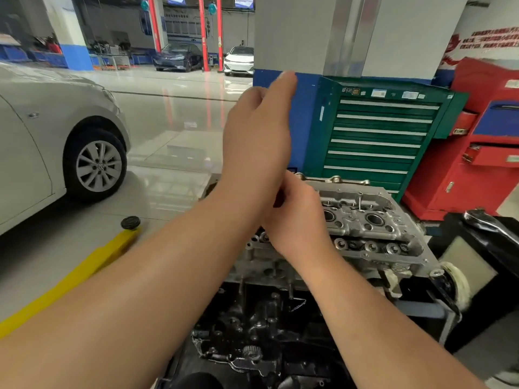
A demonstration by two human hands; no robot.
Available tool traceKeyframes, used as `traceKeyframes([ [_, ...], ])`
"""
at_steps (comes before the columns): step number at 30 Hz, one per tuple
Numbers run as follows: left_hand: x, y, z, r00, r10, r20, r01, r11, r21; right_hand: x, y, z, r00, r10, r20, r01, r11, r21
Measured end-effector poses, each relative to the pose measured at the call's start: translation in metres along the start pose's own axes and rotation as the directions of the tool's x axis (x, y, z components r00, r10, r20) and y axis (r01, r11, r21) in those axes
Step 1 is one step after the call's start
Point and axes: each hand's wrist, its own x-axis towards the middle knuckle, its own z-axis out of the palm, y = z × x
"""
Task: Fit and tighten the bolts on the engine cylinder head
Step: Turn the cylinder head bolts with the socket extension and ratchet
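Over the heavy, rigid cylinder head [365, 220], the left hand [258, 141] lifts flat and empty; the right hand [297, 217] curls, contents hidden.

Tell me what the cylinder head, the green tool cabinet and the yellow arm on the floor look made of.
Cylinder head: bare cast metal, probably aluminium, by its dull silver, grainy surface with machined bores.
Green cabinet: painted sheet metal, by its flat glossy panels and bright metal drawer pulls.
Yellow arm: likely painted steel, smooth and boxy; the black pad at its end looks like rubber.
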Motion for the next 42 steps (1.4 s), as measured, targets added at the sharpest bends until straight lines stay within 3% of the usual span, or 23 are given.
traceKeyframes([
  [2,0.010,0.000,-0.008,0.992,0.023,0.125,-0.032,0.997,0.076,0.001,0.000,-0.005,0.994,0.052,0.093,-0.068,0.982,0.177],
  [3,0.016,0.002,-0.014,0.966,-0.067,0.251,0.068,0.998,0.004,0.002,0.000,-0.008,0.982,0.055,0.179,-0.101,0.961,0.259],
  [5,0.028,0.010,-0.028,0.803,-0.227,0.551,0.349,0.929,-0.126,0.005,0.001,-0.011,0.940,0.009,0.340,-0.137,0.925,0.354],
  [6,0.034,0.011,-0.034,0.758,-0.232,0.609,0.392,0.909,-0.142,0.005,0.002,-0.011,0.927,-0.013,0.375,-0.136,0.920,0.369],
  [8,0.035,0.012,-0.037,0.820,-0.248,0.516,0.356,0.927,-0.121,0.006,0.004,-0.009,0.937,-0.005,0.351,-0.128,0.926,0.354],
  [11,0.015,0.009,-0.027,0.976,-0.101,0.193,0.102,0.995,0.008,0.009,0.006,-0.005,0.969,0.022,0.246,-0.112,0.926,0.359],
  [13,-0.001,0.003,-0.016,0.994,-0.052,0.097,0.058,0.996,-0.068,0.011,0.006,0.000,0.983,0.039,0.182,-0.086,0.962,0.259],
  [16,-0.015,-0.004,-0.004,1.000,0.021,-0.023,-0.022,0.999,-0.044,0.014,0.001,0.008,0.989,-0.048,0.141,0.079,0.972,-0.221],
  [18,-0.009,-0.004,-0.002,0.996,0.056,-0.072,-0.054,0.998,0.035,0.012,0.000,0.006,0.981,-0.054,0.186,0.086,0.982,-0.168],
  [20,0.008,0.000,-0.008,0.994,-0.063,0.083,0.070,0.995,-0.073,0.007,0.002,0.000,0.967,-0.022,0.255,-0.017,0.989,0.150],
  [21,0.018,0.002,-0.014,0.953,-0.143,0.269,0.180,0.976,-0.120,0.006,0.003,-0.005,0.960,-0.024,0.279,-0.046,0.969,0.241],
  [23,0.034,0.007,-0.030,0.775,-0.214,0.595,0.359,0.924,-0.135,0.005,0.006,-0.009,0.939,-0.046,0.341,-0.079,0.936,0.343],
  [24,0.038,0.007,-0.036,0.727,-0.204,0.656,0.392,0.907,-0.152,0.005,0.006,-0.009,0.933,-0.043,0.358,-0.093,0.931,0.353],
  [26,0.040,0.006,-0.039,0.795,-0.230,0.562,0.382,0.909,-0.169,0.008,0.005,-0.008,0.939,-0.004,0.345,-0.121,0.932,0.343],
  [29,0.021,0.004,-0.028,0.983,-0.125,0.137,0.139,0.985,-0.100,0.008,0.003,-0.004,0.972,0.041,0.231,-0.111,0.948,0.297],
  [32,-0.005,-0.001,-0.011,0.999,-0.036,0.029,0.040,0.991,-0.126,0.005,-0.004,-0.001,0.997,0.009,0.075,-0.023,0.982,0.188],
  [34,-0.008,-0.002,-0.004,1.000,0.020,-0.006,-0.021,0.999,-0.039,0.005,-0.006,0.001,0.999,0.012,0.047,-0.018,0.992,0.122],
  [35,-0.003,-0.002,-0.004,1.000,0.023,0.013,-0.023,0.999,-0.024,0.004,-0.007,0.000,0.998,0.008,0.067,-0.016,0.991,0.130],
  [37,0.015,0.002,-0.012,0.964,-0.100,0.246,0.123,0.989,-0.082,0.003,-0.004,-0.002,0.990,-0.001,0.144,-0.028,0.979,0.203],
  [39,0.035,0.009,-0.027,0.778,-0.216,0.590,0.336,0.937,-0.099,0.002,-0.001,-0.006,0.976,-0.012,0.218,-0.039,0.973,0.227],
  [40,0.041,0.010,-0.034,0.703,-0.218,0.677,0.386,0.917,-0.105,0.003,0.000,-0.007,0.969,-0.019,0.248,-0.040,0.972,0.230],
  [41,0.043,0.011,-0.038,0.691,-0.223,0.688,0.408,0.906,-0.117,0.003,0.002,-0.007,0.964,-0.016,0.266,-0.051,0.968,0.245],
  [42,0.044,0.011,-0.039,0.732,-0.247,0.635,0.399,0.911,-0.106,0.004,0.003,-0.006,0.962,-0.001,0.274,-0.074,0.961,0.265],
])
